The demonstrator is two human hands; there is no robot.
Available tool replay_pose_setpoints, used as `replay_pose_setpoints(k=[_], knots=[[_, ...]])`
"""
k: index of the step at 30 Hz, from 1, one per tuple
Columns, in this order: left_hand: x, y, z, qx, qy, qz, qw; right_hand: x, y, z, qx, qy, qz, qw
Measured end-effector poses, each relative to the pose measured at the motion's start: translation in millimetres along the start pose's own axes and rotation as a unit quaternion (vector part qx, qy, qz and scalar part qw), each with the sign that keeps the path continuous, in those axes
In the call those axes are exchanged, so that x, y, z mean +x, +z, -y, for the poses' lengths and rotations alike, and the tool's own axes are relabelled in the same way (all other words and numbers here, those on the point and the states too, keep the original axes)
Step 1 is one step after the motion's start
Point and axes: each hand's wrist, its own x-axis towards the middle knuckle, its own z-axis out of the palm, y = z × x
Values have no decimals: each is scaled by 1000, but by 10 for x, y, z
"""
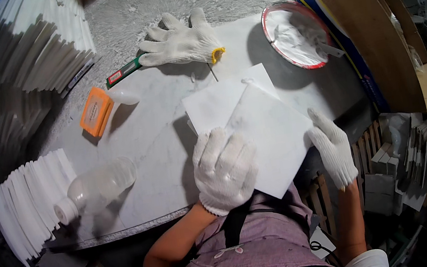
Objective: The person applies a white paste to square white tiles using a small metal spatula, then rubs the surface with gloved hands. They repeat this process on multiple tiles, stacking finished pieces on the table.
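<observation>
Two flat white square pieces, like tiles, lie overlapped and turned against each other. The upper tile (pixel 271 130) reaches past the table's near edge toward my body; part of the lower tile (pixel 212 103) shows behind it. My left hand (pixel 225 170), in a white knit glove, has its fingers bent over the upper tile's left corner; their tips are partly hidden. At the right corner my right hand (pixel 333 148), gloved too, has its fingers fairly straight and touches the edge. A loose white glove (pixel 180 41) with a yellow cuff edge lies palm-flat at the back.
A red-rimmed bowl (pixel 295 35) of white paste stands back right, beside a cardboard box (pixel 369 27). Left are an orange block-like item (pixel 96 112), a clear bottle (pixel 102 186) on its side and stacked white slabs (pixel 28 205). A green strip-like tool (pixel 124 72) lies by the loose glove.
</observation>
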Motion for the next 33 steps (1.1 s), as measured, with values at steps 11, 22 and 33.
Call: replay_pose_setpoints(k=[11,22,33], knots=[[-10,-213,96,58,-21,66,996,-497,386,-211,337,68,-80,935],[-169,-379,-86,4,-44,-10,999,-766,688,-165,489,41,-116,863],[-270,-318,-177,-57,-56,-46,996,-792,484,-297,443,81,-100,887]])
